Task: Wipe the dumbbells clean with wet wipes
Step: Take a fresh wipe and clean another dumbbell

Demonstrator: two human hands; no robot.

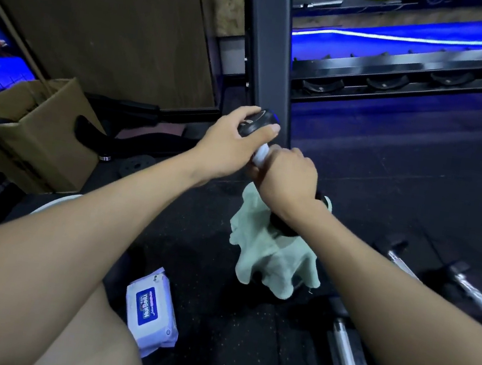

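The dumbbell (pixel 260 122) is up off the floor in front of me, tilted, with its far black head near the base of the dark rack post (pixel 266 48). My left hand (pixel 233 138) grips that far head, fingers and thumb curled over its rim. My right hand (pixel 289 176) is closed around the handle with a white wet wipe (pixel 260 154) bunched under it, a bit of the wipe showing between my two hands. The near head of the dumbbell is mostly hidden behind my right wrist. Below it a pale green cloth (pixel 272 257) hangs crumpled down to the black rubber floor (pixel 388 171); I cannot tell what holds it. Near my left leg lies the wet wipes pack (pixel 152 311), flat on the floor. More dumbbells with chrome handles (pixel 345 358) lie to the right. A cardboard box (pixel 35 130) stands at the left.
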